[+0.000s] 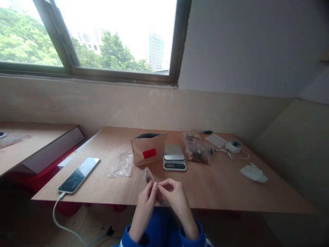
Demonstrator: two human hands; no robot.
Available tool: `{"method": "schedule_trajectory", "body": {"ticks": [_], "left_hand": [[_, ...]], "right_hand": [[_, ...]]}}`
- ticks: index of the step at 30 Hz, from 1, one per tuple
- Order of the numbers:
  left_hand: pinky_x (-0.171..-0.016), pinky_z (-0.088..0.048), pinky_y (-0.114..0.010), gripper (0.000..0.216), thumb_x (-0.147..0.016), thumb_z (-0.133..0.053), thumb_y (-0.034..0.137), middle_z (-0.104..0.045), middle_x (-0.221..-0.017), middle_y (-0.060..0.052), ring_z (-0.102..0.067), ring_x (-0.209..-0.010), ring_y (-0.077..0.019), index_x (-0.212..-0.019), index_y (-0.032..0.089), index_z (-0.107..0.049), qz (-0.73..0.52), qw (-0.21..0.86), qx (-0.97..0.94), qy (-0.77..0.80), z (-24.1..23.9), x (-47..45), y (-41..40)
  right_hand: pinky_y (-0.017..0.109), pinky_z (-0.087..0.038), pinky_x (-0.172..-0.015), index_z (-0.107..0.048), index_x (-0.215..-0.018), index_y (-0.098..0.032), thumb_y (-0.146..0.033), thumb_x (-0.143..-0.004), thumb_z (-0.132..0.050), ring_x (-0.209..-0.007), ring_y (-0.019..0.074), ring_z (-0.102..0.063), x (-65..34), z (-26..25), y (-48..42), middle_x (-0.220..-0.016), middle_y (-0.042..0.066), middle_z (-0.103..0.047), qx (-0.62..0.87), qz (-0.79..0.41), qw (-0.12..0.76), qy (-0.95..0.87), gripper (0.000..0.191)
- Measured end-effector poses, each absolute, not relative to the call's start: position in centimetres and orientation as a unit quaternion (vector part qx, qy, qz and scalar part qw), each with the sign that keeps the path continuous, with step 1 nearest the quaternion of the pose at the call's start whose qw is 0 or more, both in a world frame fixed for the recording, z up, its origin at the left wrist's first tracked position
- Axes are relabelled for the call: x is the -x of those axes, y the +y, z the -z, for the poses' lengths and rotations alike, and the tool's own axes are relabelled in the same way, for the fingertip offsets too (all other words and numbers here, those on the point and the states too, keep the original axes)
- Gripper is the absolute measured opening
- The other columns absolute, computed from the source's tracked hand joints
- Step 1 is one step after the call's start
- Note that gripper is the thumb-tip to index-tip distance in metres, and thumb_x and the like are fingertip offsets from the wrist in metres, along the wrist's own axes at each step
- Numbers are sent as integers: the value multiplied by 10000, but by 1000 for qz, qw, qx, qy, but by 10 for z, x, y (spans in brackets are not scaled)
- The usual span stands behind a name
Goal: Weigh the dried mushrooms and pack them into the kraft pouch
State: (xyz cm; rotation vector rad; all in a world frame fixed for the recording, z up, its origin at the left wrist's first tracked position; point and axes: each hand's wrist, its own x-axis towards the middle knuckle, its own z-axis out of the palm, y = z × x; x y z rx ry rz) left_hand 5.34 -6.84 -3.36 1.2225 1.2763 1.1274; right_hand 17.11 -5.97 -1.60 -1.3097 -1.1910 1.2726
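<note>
A small clear zip bag [148, 174] with dark contents is pinched between my two hands at the table's front edge. My left hand [147, 199] grips its top edge with thumb and fingers together. Close beside it, my right hand [174, 193] pinches the same edge; what lies behind the fingers is partly hidden. Just beyond stands a brown paper pouch [138, 154] with a red label, upright, its top gaping. A white kitchen scale [174, 157] sits to the right of the pouch, with nothing on its plate.
Crumpled clear bags [120, 164] lie left of the pouch. A phone [79, 175] with a charging cable rests at left. Filled zip bags [197, 152], a white dome camera [233, 146] with cables and a crumpled tissue [254, 172] occupy the right side.
</note>
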Motion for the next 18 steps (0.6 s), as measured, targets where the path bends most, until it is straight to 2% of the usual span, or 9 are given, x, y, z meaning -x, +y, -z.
{"method": "schedule_trajectory", "body": {"ticks": [6,9,13,18], "left_hand": [[-540,-371,-235,396,-809,-480,549,-490,-573,7,-461,-561,-133,-650,188,-507,-471,467,-544,514,32,-37,-67],[-502,-334,-232,421,-795,-480,571,-454,-532,12,-421,-522,-125,-605,196,-480,-482,448,-534,531,30,-37,-73],[-489,-317,-239,459,-798,-467,586,-413,-493,15,-393,-487,-120,-544,205,-431,-480,446,-517,551,32,-29,-86],[-713,-429,-287,390,-845,-443,507,-567,-713,-46,-541,-737,-181,-626,192,-515,-555,503,-477,460,58,-22,-79]], "right_hand": [[246,-460,-469,-584,-628,-164,-456,-697,-683,-475,166,-599,-151,16,-57,-516,22,-630,493,-557,481,-464,315],[254,-462,-482,-545,-602,-183,-443,-698,-669,-490,164,-588,-155,17,-51,-533,16,-617,549,-459,528,-457,303],[287,-497,-549,-576,-703,-183,-501,-725,-626,-614,202,-627,-178,19,-40,-669,60,-665,610,-323,583,-428,323],[307,-534,-622,-566,-814,-191,-525,-760,-609,-681,211,-662,-185,8,-41,-758,71,-690,550,-365,603,-448,342]]}}
